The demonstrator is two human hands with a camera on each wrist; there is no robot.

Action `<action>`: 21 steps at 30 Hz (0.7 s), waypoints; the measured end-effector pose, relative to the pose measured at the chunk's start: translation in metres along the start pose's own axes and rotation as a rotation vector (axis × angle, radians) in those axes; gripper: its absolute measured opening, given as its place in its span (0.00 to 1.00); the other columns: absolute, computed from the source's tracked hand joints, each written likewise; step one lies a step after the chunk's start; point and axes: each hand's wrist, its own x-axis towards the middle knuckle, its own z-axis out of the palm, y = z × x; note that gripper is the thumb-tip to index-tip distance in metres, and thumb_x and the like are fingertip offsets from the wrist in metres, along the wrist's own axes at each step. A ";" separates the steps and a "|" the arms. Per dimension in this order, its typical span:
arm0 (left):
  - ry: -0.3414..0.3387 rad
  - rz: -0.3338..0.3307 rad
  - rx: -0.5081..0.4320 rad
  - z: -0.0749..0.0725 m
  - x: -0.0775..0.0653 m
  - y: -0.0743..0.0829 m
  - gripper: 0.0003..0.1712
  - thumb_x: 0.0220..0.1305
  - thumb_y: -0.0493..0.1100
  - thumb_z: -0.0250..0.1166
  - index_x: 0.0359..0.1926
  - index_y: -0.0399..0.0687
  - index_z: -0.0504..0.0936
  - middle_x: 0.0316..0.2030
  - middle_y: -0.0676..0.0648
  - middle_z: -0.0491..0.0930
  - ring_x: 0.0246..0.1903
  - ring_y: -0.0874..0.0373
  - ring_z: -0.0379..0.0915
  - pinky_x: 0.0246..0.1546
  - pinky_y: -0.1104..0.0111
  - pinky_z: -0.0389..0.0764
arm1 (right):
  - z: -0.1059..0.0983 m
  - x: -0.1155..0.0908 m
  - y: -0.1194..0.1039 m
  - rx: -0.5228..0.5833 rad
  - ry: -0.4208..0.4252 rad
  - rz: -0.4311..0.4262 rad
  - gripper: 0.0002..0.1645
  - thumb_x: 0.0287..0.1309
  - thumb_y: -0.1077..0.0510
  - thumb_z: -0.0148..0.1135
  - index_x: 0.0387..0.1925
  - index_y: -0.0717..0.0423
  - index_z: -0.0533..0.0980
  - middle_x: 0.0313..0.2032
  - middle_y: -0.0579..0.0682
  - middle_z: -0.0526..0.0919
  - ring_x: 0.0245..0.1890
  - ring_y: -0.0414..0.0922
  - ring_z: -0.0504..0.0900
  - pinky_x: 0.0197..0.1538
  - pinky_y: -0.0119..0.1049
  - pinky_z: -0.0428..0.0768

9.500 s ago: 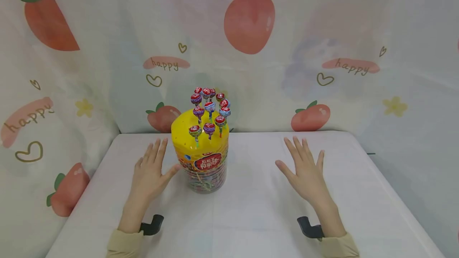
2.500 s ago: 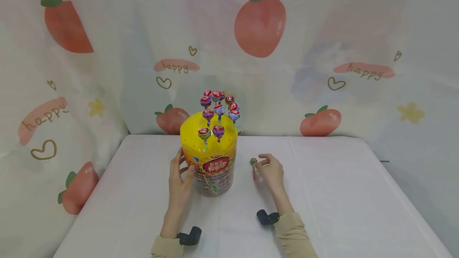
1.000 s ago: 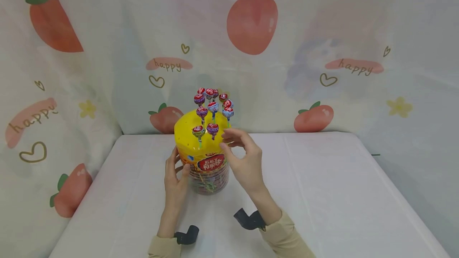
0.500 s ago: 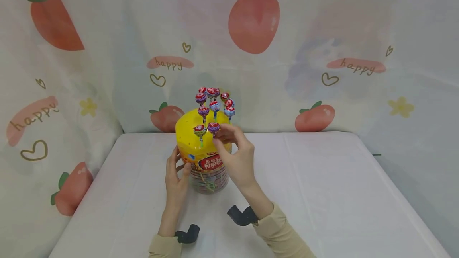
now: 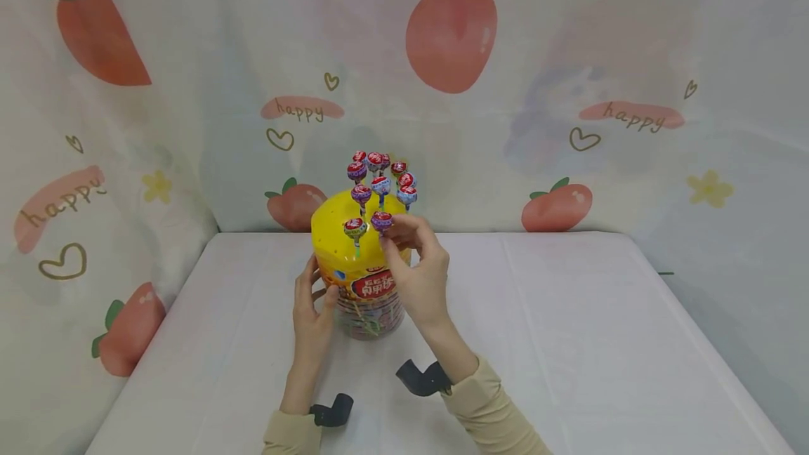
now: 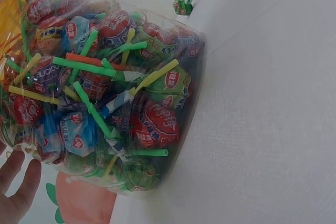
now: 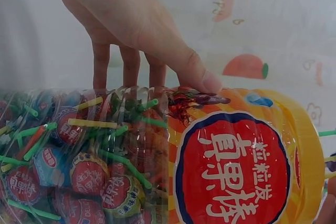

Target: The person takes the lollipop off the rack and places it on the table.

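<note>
A clear plastic jar [image 5: 366,318] filled with wrapped lollipops stands on the table, with a yellow lid [image 5: 331,234] and several lollipops upright in it. My left hand [image 5: 310,321] holds the jar's left side, thumb to the front and fingers behind. In the right wrist view that left hand [image 7: 126,19] has its thumb by the red label [image 7: 233,169]. At the lid's front right, my right hand [image 5: 423,276] pinches a purple-wrapped lollipop [image 5: 382,221] just below its head. A green-wrapped lollipop [image 5: 355,229] stands to its left.
A loose green lollipop [image 6: 184,4] with a red stick lies on the white-covered table [image 5: 537,343] beyond the jar in the left wrist view; my right hand hides it in the head view. A fruit-patterned curtain [image 5: 455,139] hangs behind the table.
Both hands were flat on the table at first. A lollipop from the lid's front right was laid on the table. My right hand then came back to the lid and took hold of the purple-wrapped lollipop.
</note>
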 end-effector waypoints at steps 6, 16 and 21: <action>0.000 0.007 0.003 0.001 0.000 -0.001 0.35 0.69 0.42 0.57 0.73 0.56 0.56 0.65 0.44 0.66 0.62 0.52 0.64 0.56 0.59 0.74 | -0.001 0.001 -0.001 0.019 0.016 -0.002 0.15 0.58 0.66 0.63 0.47 0.62 0.75 0.39 0.57 0.83 0.39 0.44 0.79 0.44 0.26 0.76; -0.004 0.005 -0.021 0.002 -0.002 0.000 0.34 0.69 0.44 0.57 0.73 0.58 0.56 0.65 0.44 0.66 0.61 0.61 0.62 0.55 0.46 0.72 | -0.006 0.004 -0.003 0.035 0.034 -0.020 0.15 0.57 0.67 0.63 0.48 0.63 0.75 0.38 0.58 0.83 0.37 0.42 0.79 0.42 0.25 0.76; -0.002 -0.002 -0.020 0.001 -0.002 0.001 0.35 0.69 0.43 0.57 0.73 0.59 0.56 0.65 0.45 0.65 0.61 0.65 0.60 0.57 0.58 0.73 | -0.013 0.004 -0.001 0.048 0.055 -0.038 0.17 0.56 0.68 0.63 0.48 0.64 0.75 0.37 0.60 0.83 0.36 0.38 0.78 0.39 0.24 0.75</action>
